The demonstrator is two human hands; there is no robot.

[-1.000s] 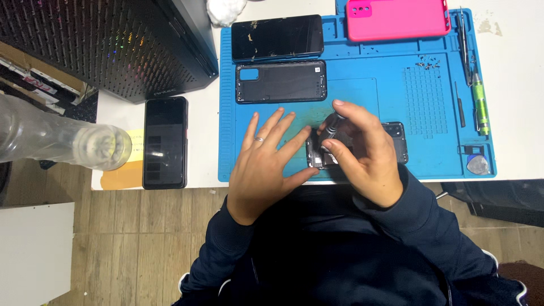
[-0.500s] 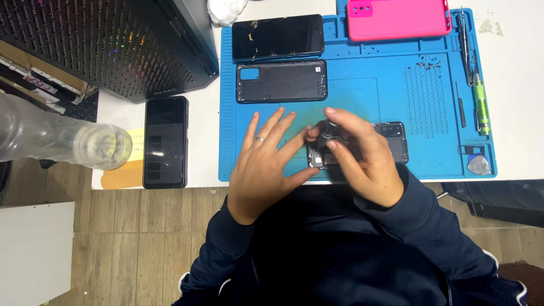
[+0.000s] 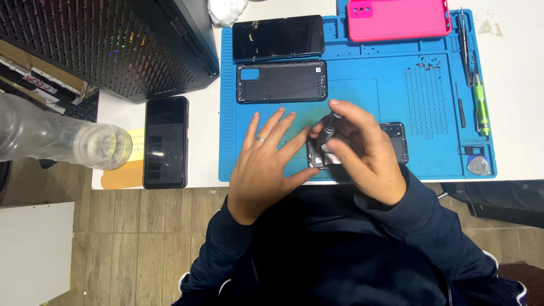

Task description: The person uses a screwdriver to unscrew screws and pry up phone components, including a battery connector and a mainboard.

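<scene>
At the far left a clear bottle (image 3: 62, 141) is seen lying beside the table (image 3: 521, 85), and next to it a dark phone (image 3: 165, 141) lies untouched on the white surface. On the blue mat (image 3: 351, 90) two parts are already laid aside: a screen (image 3: 277, 37) with marks on its glass, and under it a black back cover (image 3: 281, 82). So the opening of the device is judged to be done. The left hand (image 3: 266, 164) is laid flat on the mat, its fingers (image 3: 271, 126) spread, with the thumb pressed against the edge of the phone body (image 3: 396, 141). This body lies at the near edge of the mat, mostly hidden by the hands. The right hand (image 3: 362, 150) is closed around a screwdriver (image 3: 327, 131), which is pinched between the fingertips and pointed down into the body. The inside work is judged to be in the middle, with reassembly not yet begun. Small screws (image 3: 429, 64), a pink case (image 3: 398, 18) and spare tools (image 3: 479, 102) are kept at the right.
</scene>
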